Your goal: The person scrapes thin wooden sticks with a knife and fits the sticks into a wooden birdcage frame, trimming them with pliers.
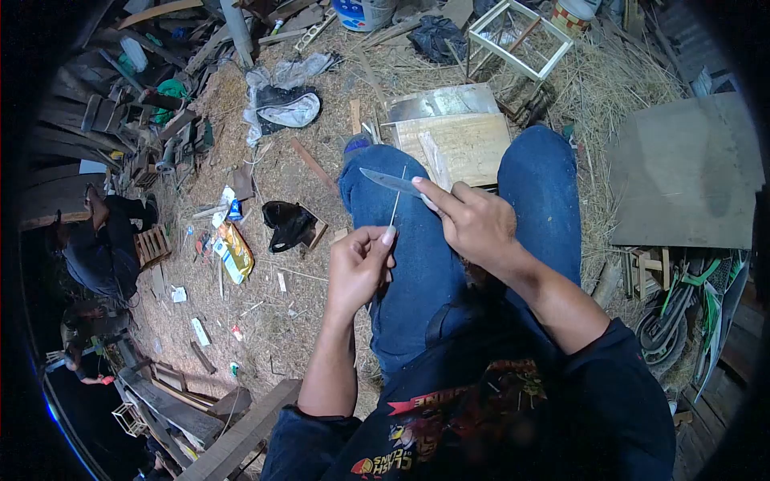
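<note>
My left hand [362,260] pinches a thin pale stick [397,200] that points upward over my left knee. In my right hand [473,218] is a knife [387,181], its forefinger stretched along the back of the blade. The blade points left and crosses the stick near its upper end. Both hands are above my jeans-covered thighs. The knife's handle is mostly hidden by my right hand. Beyond the knees, a light wooden board [473,152] lies on the ground.
A wooden frame [513,54] stands at the top. At the right are a large flat panel [682,176] and a green bike [670,321]. Black cloth [285,224] and a yellow packet [236,255] lie left. Another person [100,248] sits far left; scrap wood is piled above them.
</note>
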A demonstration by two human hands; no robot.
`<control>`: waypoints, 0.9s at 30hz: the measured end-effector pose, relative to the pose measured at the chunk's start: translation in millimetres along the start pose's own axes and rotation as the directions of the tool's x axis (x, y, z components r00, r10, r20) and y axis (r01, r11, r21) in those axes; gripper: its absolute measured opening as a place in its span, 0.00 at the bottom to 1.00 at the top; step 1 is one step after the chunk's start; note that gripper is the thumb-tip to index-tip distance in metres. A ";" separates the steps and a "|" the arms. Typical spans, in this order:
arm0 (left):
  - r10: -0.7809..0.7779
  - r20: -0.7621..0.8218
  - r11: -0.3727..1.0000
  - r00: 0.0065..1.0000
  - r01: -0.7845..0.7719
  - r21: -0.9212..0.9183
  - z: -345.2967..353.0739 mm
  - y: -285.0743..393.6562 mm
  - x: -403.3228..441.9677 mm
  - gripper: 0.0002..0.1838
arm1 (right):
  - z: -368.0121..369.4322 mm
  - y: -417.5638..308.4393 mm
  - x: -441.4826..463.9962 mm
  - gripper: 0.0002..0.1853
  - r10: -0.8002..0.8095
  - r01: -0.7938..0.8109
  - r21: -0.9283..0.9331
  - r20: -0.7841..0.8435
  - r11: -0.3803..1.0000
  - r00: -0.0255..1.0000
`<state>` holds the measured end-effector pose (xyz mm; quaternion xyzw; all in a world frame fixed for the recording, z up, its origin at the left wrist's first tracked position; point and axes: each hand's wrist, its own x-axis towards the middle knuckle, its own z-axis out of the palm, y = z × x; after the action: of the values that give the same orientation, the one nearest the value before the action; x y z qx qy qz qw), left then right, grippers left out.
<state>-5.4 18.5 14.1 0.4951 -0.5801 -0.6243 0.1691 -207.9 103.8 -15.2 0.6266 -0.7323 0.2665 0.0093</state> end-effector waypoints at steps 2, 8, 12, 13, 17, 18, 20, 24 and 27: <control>-0.015 0.003 1.000 1.000 0.015 0.013 -1.9 -0.1 -2.6 0.11 | -0.8 -7.0 -6.5 0.28 -0.031 0.031 0.003 0.020 1.000 0.999; 0.026 -0.024 0.999 0.999 -0.027 -0.037 -1.3 -8.4 2.6 0.12 | 0.1 -12.4 -13.9 0.29 -0.114 0.112 0.076 0.033 0.991 0.993; 0.048 -0.036 0.997 0.998 -0.050 -0.056 0.7 -0.7 3.5 0.12 | -4.1 -14.2 -6.3 0.28 -0.079 0.077 0.090 0.021 0.993 0.997; 0.051 -0.039 0.998 0.998 -0.053 -0.047 0.5 0.3 4.0 0.12 | -6.6 -13.8 -4.3 0.27 -0.065 0.064 0.074 0.017 0.995 0.998; 0.052 -0.047 0.998 0.998 -0.053 -0.033 -0.9 -1.7 7.0 0.12 | -1.5 -13.3 0.4 0.24 -0.047 0.046 0.073 0.012 0.996 0.999; 0.051 -0.050 0.998 0.997 -0.053 -0.034 -1.5 -2.0 7.7 0.12 | -0.7 -17.0 -4.0 0.23 -0.122 0.121 0.099 0.006 0.988 0.992; 0.032 -0.047 0.998 0.998 -0.035 -0.057 0.7 -3.8 8.4 0.13 | 2.7 -14.8 0.8 0.24 -0.061 0.062 0.061 -0.007 0.996 0.998; -0.019 -0.042 0.997 0.999 0.016 -0.071 2.7 3.3 8.7 0.13 | 13.0 -14.8 0.3 0.25 -0.020 0.025 0.072 -0.072 0.997 0.997; -0.026 0.006 0.992 1.000 0.027 -0.120 1.8 -0.5 12.2 0.14 | 9.0 -10.6 2.5 0.23 -0.070 0.076 0.066 -0.084 0.995 0.994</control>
<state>-12.1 10.1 8.2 0.4905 -0.5353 -0.6612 0.1889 -195.8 97.2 -18.0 0.6416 -0.6983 0.3163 0.0272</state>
